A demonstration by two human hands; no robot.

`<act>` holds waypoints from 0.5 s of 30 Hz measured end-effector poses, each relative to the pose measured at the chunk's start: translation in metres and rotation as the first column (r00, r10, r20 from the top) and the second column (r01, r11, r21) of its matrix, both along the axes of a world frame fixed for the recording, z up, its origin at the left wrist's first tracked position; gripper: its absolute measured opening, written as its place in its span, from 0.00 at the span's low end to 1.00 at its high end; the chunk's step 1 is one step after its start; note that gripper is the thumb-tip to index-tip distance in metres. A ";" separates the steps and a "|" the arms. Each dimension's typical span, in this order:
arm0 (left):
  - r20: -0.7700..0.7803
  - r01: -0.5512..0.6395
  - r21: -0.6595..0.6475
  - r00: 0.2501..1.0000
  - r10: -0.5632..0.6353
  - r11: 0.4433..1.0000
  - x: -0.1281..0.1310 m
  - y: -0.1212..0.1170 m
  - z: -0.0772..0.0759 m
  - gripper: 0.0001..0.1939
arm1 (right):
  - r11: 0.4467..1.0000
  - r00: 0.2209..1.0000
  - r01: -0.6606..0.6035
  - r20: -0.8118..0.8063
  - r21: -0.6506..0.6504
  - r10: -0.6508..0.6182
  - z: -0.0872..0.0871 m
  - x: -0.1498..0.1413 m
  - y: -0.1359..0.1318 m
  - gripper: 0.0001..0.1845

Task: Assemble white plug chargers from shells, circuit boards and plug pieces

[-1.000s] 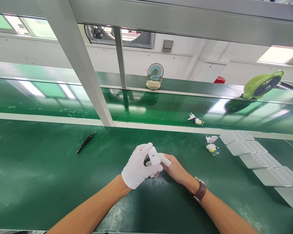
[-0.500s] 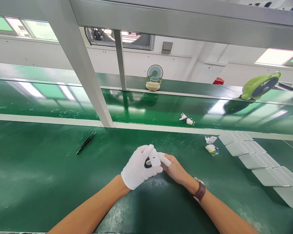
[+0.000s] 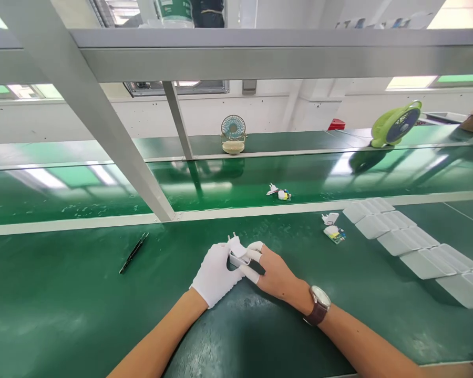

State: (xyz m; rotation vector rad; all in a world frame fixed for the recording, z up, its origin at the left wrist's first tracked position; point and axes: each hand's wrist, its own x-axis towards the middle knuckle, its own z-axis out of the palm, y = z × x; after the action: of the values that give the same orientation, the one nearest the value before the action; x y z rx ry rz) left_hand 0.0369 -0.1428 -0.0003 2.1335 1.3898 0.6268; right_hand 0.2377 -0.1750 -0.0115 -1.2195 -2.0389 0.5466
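My left hand, in a white glove, and my right hand, bare with white finger cots and a wristwatch, meet over the green bench. Between them they pinch a small white charger plug, its two metal prongs pointing up and away. Both hands have their fingers closed on it, just above the bench surface.
Black tweezers lie to the left. A white plug part and a small circuit board sit to the right, beside overlapping rows of white casings. Another plug and board ride the far conveyor belt. Two small fans stand behind; a metal post rises on the left.
The plug has been turned so its prongs point up, and my hands have lowered toward the bench. The parts on the far belt have drifted left. My view has tilted up.
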 end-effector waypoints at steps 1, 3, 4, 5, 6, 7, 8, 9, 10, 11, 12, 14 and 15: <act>-0.003 0.000 -0.012 1.000 0.000 1.000 -0.001 0.001 -0.001 0.16 | 1.000 1.000 -0.013 -0.011 0.000 0.013 0.000 0.003 0.000 0.21; 0.013 0.003 -0.045 1.000 -0.002 0.999 -0.002 0.003 -0.002 0.17 | 1.000 0.998 -0.007 -0.063 -0.013 0.006 0.000 0.010 0.001 0.25; 0.027 0.000 -0.069 1.000 0.002 0.998 -0.003 0.004 -0.002 0.18 | 1.000 0.996 0.009 -0.090 -0.024 -0.012 0.000 0.013 0.002 0.27; 0.042 -0.004 -0.099 0.999 0.008 0.995 -0.004 0.005 -0.001 0.19 | 0.999 0.994 0.026 -0.108 -0.035 -0.029 0.000 0.016 0.003 0.28; 0.058 -0.008 -0.130 0.998 0.016 0.991 -0.005 0.006 0.001 0.21 | 0.999 0.993 0.036 -0.113 -0.040 -0.040 -0.001 0.018 0.003 0.29; 0.074 -0.009 -0.159 0.997 0.021 0.987 -0.006 0.007 0.003 0.23 | 0.999 0.994 0.034 -0.107 -0.038 -0.038 -0.002 0.019 0.003 0.30; 0.091 -0.004 -0.186 0.996 0.022 0.983 -0.007 0.008 0.005 0.26 | 0.999 0.995 0.023 -0.093 -0.029 -0.026 -0.003 0.020 0.003 0.31; 0.104 0.000 -0.212 0.994 0.023 0.977 -0.007 0.009 0.008 0.28 | 1.000 0.997 0.003 -0.074 -0.015 -0.004 -0.005 0.019 0.002 0.32; 0.115 0.005 -0.236 0.993 0.023 0.972 -0.008 0.009 0.010 0.31 | 1.000 0.998 -0.021 -0.056 0.003 0.021 -0.007 0.017 0.001 0.33; 0.122 0.012 -0.262 0.992 0.021 0.965 -0.008 0.010 0.012 0.32 | 0.999 0.998 -0.044 -0.039 0.024 0.045 -0.008 0.015 0.001 0.33; 0.130 0.018 -0.289 0.991 0.021 0.957 -0.008 0.010 0.013 0.33 | 0.997 0.998 -0.063 -0.025 0.041 0.064 -0.010 0.013 -0.001 0.34; 0.155 0.020 -0.341 0.987 0.035 0.940 -0.008 0.011 0.015 0.34 | 0.994 0.996 -0.086 0.002 0.069 0.086 -0.010 0.010 -0.002 0.35; 0.170 0.020 -0.362 0.984 0.045 0.932 -0.008 0.011 0.016 0.33 | 0.993 0.996 -0.094 0.016 0.077 0.093 -0.009 0.009 -0.003 0.35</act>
State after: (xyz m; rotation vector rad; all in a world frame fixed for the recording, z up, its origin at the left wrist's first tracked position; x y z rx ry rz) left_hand 0.0294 -0.1319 0.0157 1.7364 1.3075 0.5032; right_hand 0.2468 -0.1779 -0.0207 -1.0893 -2.1155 0.5005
